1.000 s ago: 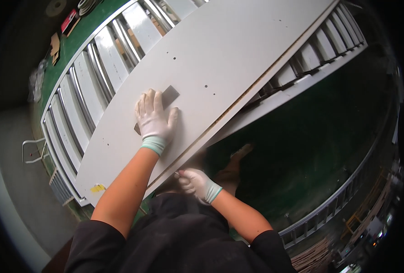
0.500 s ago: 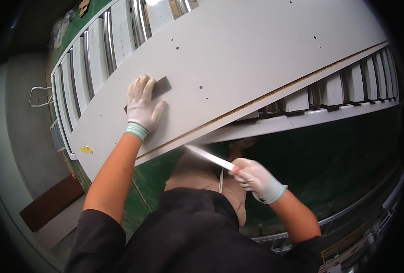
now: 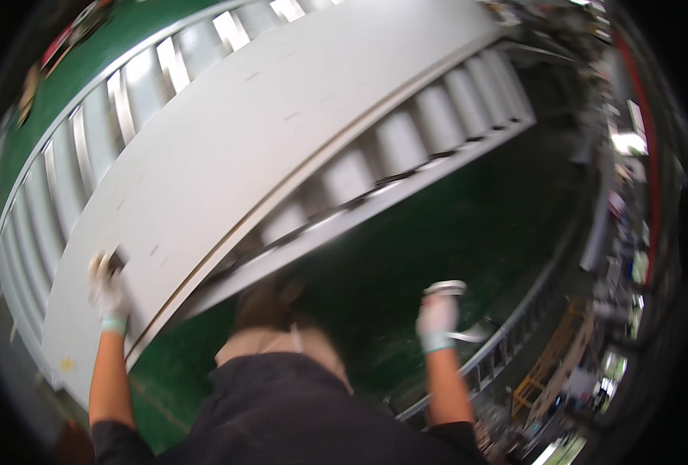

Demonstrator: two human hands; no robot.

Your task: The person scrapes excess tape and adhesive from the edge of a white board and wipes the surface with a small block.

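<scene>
A long white panel (image 3: 228, 147) lies across a roller conveyor, its brown core showing along the near edge. My left hand (image 3: 109, 294), in a white glove with a green cuff, rests near the panel's left end. Its fingers close over a small dark grey flat block (image 3: 116, 262) that is mostly covered by the hand. Away from the panel, over the green floor at the right, my gloved right hand (image 3: 438, 318) is closed around a knife with a red handle and a pale blade (image 3: 446, 287). Motion blurs the knife, so its exact direction is unclear.
Conveyor rollers (image 3: 175, 66) show beyond the panel, and the conveyor's near rail (image 3: 390, 184) runs along this side. Another roller track (image 3: 499, 345) curves behind my right arm. A yellow frame (image 3: 541, 368) and cluttered goods stand at the right. Yellow tape (image 3: 67, 363) marks the panel's left end.
The view has swung right, so panel and conveyor sit farther left. My right hand has moved with the knife from the panel's near edge out to the right. My left hand stays on the block.
</scene>
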